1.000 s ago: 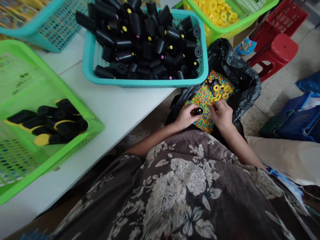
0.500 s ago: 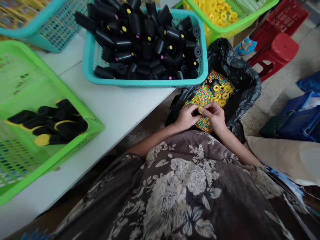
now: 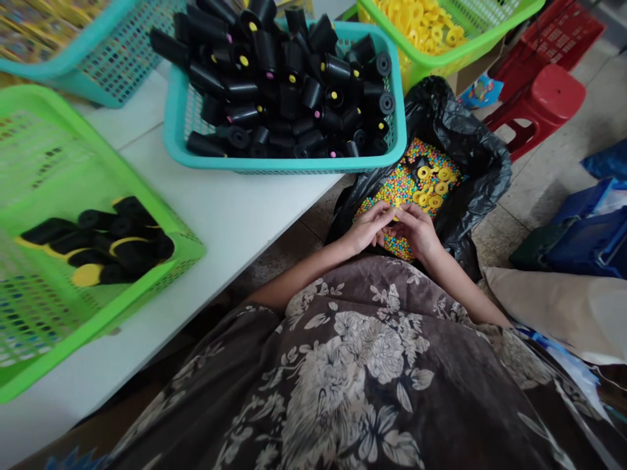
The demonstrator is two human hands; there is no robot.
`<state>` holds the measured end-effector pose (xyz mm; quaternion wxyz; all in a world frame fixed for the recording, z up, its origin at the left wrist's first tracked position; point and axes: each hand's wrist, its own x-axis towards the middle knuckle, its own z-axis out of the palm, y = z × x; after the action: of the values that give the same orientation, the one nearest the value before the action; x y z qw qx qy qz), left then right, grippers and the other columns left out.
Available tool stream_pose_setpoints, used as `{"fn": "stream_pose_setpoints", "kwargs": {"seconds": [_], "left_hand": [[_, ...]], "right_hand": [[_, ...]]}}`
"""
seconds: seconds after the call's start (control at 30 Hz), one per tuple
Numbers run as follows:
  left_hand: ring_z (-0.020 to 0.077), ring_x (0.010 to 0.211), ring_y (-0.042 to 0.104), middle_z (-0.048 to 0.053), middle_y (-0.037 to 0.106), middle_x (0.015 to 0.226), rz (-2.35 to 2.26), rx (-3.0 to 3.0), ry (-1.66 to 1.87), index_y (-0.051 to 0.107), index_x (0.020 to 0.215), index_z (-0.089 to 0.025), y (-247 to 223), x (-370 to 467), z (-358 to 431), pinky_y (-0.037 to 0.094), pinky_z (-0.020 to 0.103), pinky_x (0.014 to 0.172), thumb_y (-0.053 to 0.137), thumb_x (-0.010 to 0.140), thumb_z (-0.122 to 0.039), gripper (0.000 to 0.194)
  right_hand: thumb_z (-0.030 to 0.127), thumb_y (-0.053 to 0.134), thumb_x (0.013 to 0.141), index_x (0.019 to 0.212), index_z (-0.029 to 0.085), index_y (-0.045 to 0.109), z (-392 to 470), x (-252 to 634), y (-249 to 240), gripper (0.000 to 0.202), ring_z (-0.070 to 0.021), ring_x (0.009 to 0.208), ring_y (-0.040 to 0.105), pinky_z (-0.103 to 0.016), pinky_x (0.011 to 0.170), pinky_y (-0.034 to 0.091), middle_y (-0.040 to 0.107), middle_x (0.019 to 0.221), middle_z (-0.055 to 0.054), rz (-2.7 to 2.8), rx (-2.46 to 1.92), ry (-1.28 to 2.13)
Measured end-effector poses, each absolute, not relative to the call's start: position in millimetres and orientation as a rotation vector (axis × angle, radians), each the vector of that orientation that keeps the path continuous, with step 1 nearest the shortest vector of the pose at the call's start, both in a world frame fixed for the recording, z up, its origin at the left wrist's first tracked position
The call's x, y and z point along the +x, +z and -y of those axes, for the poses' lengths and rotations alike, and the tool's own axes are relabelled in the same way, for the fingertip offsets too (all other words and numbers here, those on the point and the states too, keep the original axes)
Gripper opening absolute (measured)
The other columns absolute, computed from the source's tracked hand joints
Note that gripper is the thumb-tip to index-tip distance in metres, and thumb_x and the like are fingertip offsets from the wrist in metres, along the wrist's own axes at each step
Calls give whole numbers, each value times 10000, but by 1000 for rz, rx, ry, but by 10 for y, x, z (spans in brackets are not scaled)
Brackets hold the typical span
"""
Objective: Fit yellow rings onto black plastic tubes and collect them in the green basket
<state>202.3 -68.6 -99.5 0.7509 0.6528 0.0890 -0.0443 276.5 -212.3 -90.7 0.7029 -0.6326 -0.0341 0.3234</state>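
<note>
My left hand [image 3: 366,230] and my right hand [image 3: 416,230] meet fingertip to fingertip over a bag of small coloured beads [image 3: 392,189]. Both are closed around a small piece with a yellow top [image 3: 397,207]; the fingers hide most of it. Just beyond my right hand, several yellow rings [image 3: 431,189] lie on the beads. The black plastic bag [image 3: 482,156] surrounds them.
On the white table [image 3: 215,215] stand a turquoise basket [image 3: 294,163] heaped with black cylinders and a green basket [image 3: 166,228] with several black and yellow pieces. A green basket of yellow rings [image 3: 421,23] is beyond. A red stool [image 3: 553,98] stands right.
My fingers have closed in and turned over the small piece, so its black part no longer shows between them. The baskets shift slightly with the camera.
</note>
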Motion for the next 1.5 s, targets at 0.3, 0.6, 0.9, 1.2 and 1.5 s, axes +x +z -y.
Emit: {"fn": "stream_pose_setpoints", "kwargs": {"seconds": [0.3,0.6,0.9,1.2,1.5], "left_hand": [[61,457,375,-88,401,579,-303,1311,40,499,830,-216,-924,2016,826,285,205,451,698,958,-558,416],[76,443,438,-87,508,573,-222,1409,15,566,946,-215,-1007,2036,787,292,233,453,811,880,-434,335],[95,587,489,-62,554,644,-282,1537,149,642,875,-204,-949,2027,797,359,233,570,804,838,-269,178],[64,441,401,-80,439,578,-370,1383,-37,527,810,-214,-848,1998,785,287,215,449,683,955,-561,408],[41,488,349,-73,425,635,-476,1224,77,497,751,-191,-831,2046,947,272,191,448,748,929,-434,392]], "right_hand": [[535,898,646,870,272,586,2050,2665,-991,466,-90,455,482,-239,446,355,549,607,105,77,-1346,607],[717,826,699,869,260,597,2102,2767,-944,538,-130,493,539,-252,411,364,595,628,57,79,-1344,809],[606,863,647,843,233,595,2087,2783,-892,498,-121,453,589,-210,348,331,607,610,53,78,-1292,895],[508,850,602,825,241,636,2059,2734,-894,409,-155,441,581,-233,371,342,586,509,55,-37,-1373,817],[495,793,635,811,257,625,1949,2622,-1021,340,-99,379,381,-261,376,229,530,531,83,-69,-1346,591]]}}
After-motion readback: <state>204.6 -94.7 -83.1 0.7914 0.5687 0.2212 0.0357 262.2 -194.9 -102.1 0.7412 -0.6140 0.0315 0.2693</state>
